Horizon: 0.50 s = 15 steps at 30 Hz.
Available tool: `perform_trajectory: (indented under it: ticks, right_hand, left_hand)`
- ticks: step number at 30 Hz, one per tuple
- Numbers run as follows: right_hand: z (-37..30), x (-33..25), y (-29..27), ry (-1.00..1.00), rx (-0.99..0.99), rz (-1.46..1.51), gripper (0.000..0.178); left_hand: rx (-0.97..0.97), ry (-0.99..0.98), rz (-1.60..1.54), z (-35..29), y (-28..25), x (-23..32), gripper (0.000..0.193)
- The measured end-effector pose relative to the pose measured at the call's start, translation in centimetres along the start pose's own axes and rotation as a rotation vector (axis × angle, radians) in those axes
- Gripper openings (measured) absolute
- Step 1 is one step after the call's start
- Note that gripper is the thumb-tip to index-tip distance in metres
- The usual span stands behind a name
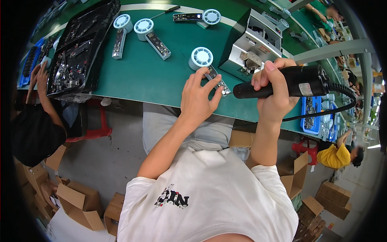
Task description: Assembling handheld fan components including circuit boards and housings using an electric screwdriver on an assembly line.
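Head view: a light-blue handheld fan lies on the green desk, its exposed-board handle pointing to five o'clock. The left hand touches the handle, fingers apart; I cannot tell whether they grip. The right hand's fingers clamp a black electric screwdriver, nose near the handle's end. Silver screw feeder at two o'clock; black tray at nine.

Black power screwdriver, pale-blue fan head, green tabletop, white shirt
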State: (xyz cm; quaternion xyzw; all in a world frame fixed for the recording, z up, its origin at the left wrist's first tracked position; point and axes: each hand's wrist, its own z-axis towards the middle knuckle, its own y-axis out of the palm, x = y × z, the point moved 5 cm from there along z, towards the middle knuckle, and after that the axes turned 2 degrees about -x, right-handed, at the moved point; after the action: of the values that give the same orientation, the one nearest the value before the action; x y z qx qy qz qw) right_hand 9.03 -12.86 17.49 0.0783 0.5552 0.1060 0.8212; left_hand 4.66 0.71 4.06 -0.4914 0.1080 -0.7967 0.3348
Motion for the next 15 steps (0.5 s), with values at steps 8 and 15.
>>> perform_trajectory:
  ticks: [8,15]
  right_hand:
    - [-0.1,0.1,0.2,-0.005,-0.004,-0.007,0.018]
    - [-1.0,1.2,0.6,-0.039,-0.052,-0.051,0.020]
  left_hand:
    - [-0.016,-0.005,-0.038,0.0,0.2,-0.3,0.030]
    - [-0.013,0.005,-0.021,-0.1,0.2,-0.3,0.030]
